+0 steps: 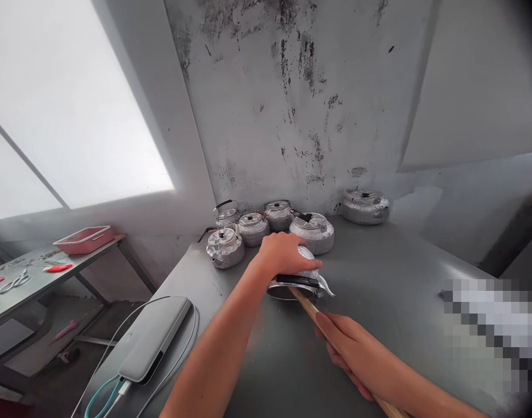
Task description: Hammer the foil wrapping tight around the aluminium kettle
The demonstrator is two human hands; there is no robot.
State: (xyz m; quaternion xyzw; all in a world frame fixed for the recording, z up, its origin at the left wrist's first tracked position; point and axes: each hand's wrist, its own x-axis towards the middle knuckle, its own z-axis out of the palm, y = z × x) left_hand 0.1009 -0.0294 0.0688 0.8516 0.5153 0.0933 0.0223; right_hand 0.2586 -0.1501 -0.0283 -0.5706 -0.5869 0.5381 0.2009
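Inward from the table's (387,284) far edge, our left hand (283,254) is clasping a kettle (307,253), our right hand (344,346) gripping a wooden stick (307,305) at its mouth; uneven pushing could be risking slippage.

left hand (279,253) holds tilted kettle (307,253) | right hand (346,343) grips wooden stick (308,307)

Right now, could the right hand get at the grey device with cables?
Probably not easily: the right hand holds a wooden stick, and the left forearm lies between that hand and the device.
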